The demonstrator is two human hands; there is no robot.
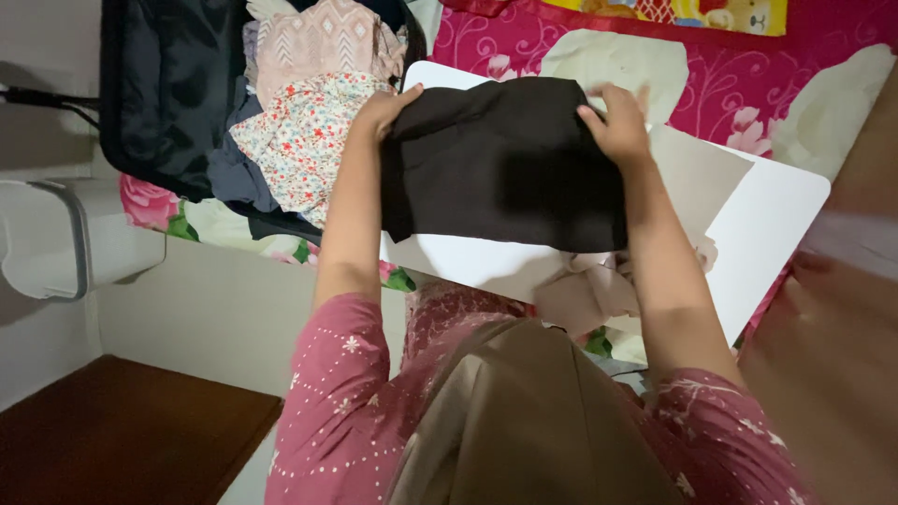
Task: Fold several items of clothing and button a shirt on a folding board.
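A folded black garment (505,164) lies on a white board (776,220) set on the bed. My left hand (383,110) grips its upper left corner. My right hand (615,122) pinches its upper right corner. Both forearms reach out from pink patterned sleeves. Under the black garment's near edge lies a beige cloth (589,295), partly hidden by my right arm.
An open dark suitcase (159,93) at the left holds folded clothes, with a floral piece (299,140) and a pink patterned piece (318,42) on top. The bed has a pink flowered sheet (795,70). A white box (56,234) and brown wooden surface (112,440) sit at lower left.
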